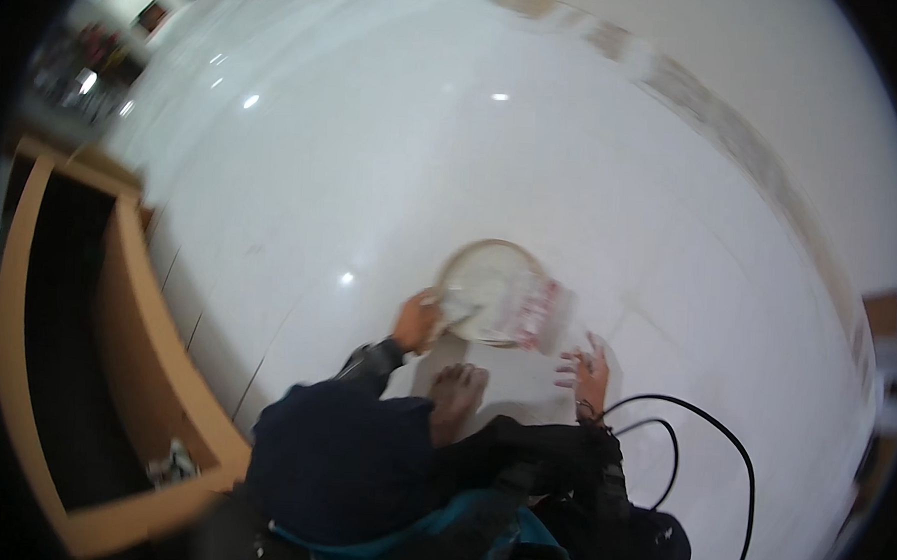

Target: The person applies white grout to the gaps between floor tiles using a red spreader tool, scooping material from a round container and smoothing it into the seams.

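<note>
A round hoop (497, 242) with a thin tan rim and a pale middle is in front of me, low over or on the white floor; which of the two I cannot tell. My left hand (417, 321) is closed on its left edge. Over the hoop's right side lies a clear plastic packet (535, 312) with red markings, smeared by motion. Just right of and below the packet, my right hand (587, 374) has its fingers spread, with nothing in them. A bare foot (457, 392) shows just below the hoop.
Glossy white floor tiles (373, 177) spread around me. On the left lies a long wooden frame (148, 292) with a dark inside and a small crumpled thing (173, 463) in its near corner. A black cable (731, 448) loops at the right. A pale wall (788, 75) rises beyond.
</note>
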Tool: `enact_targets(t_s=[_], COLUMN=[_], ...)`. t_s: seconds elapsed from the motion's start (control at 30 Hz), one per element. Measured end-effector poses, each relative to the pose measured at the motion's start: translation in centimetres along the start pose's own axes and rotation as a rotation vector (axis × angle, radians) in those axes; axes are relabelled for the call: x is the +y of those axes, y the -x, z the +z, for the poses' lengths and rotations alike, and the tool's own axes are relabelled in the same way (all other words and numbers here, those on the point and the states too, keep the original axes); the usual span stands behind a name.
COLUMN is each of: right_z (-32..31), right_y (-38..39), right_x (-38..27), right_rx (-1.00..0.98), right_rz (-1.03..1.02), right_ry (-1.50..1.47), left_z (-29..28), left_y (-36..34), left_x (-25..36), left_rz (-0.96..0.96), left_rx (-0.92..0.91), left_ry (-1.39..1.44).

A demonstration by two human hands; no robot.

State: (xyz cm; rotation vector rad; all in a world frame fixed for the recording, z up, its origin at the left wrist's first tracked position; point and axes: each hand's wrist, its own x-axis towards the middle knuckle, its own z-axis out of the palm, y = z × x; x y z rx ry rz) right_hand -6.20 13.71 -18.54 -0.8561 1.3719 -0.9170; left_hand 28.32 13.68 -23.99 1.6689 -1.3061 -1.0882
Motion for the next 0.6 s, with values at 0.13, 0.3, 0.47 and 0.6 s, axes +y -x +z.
enact_targets(t_s=[0.13,0.3,0.47,0.6], right_z=[0.2,-1.2,-3.3,-6.2], right_y=[-0.8,-0.7,0.9,6.8], right_x=[2.8,7.5,13.8,13.8], right_rx=[0.084,0.320,0.484,0.710], right_rz=[0.004,0.041,0.006,0.037], right_ry=[-0.005,-0.029,-0.273,-0.157], left_z=[-8.3,-18.2,-30.1,-28.4], left_y=[2.0,-2.3,-8.4,-7.4], left_x=[-6.2,-16.0,-28.2,-31.2], left_rz=[-0.170,-0.358,-0.270,-0.253], left_rx=[0.245,0.481,0.582,-0.073], left_ry=[0.134,0.300,0.357,-0.857])
